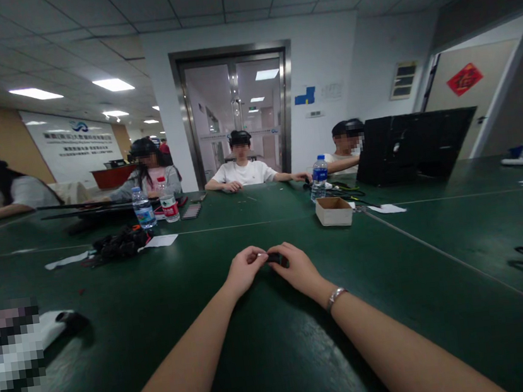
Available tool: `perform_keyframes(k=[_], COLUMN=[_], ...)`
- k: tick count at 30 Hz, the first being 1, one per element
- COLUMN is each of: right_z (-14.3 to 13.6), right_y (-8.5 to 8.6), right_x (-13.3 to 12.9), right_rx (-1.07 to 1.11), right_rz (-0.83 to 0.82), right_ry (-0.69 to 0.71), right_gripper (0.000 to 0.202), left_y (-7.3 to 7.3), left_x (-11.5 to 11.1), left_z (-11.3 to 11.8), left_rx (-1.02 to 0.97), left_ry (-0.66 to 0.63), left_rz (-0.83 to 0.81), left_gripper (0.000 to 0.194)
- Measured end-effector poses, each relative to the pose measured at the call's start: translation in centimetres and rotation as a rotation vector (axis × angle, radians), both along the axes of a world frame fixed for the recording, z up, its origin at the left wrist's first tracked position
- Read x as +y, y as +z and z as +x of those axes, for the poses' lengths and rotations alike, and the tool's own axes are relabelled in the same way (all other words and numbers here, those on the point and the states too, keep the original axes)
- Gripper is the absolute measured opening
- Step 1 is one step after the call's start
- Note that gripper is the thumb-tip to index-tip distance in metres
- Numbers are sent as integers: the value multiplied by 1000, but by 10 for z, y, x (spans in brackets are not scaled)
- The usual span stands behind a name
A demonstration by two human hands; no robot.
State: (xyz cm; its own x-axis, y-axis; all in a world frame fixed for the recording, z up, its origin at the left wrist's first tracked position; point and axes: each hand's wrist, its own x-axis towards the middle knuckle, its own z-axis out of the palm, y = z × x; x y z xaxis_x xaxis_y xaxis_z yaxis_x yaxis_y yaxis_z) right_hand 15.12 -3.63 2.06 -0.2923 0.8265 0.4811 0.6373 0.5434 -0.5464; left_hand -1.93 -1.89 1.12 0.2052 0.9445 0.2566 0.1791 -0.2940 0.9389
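My right hand [299, 269] is closed around a small black object [276, 258] with a rounded, tube-like look; it is too small and dark to name. Beside it, my left hand [243, 269] has thumb and forefinger pinched together at the object's left end. A tiny whitish spot shows at those left fingertips, and I cannot tell whether it is a thing or a nail. Both hands meet low over the green table [187, 332]. A silver bracelet [336, 298] circles my right wrist.
An open small box [334, 212] stands beyond my right hand, near a water bottle [319, 177]. Left, two bottles [143, 208] stand behind a black bundle [121, 242]. A black monitor [415, 146] stands back right. Several people sit around the table, one person [243, 171] directly opposite.
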Motion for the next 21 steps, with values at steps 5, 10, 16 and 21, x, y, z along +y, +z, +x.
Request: perform_keyframes(k=[5,10,16,21], right_z=[1,1,0,1], right_y=[-2,-3,-6,-11], right_x=[1,3,5,9], right_rx=[-14,6,70,158], right_rz=[-3,-29,-92,-194], right_ry=[-2,3,14,33], right_gripper=[23,24,23,27], left_y=[1,1,2,6], left_x=[0,0,0,-3], left_z=[-2,-4,-4,-3], left_rx=[-83,-111,-149,-147], left_ry=[-60,-96,-101,-105], left_rz=[2,-30,-54,-71], left_gripper=[23,23,23,25])
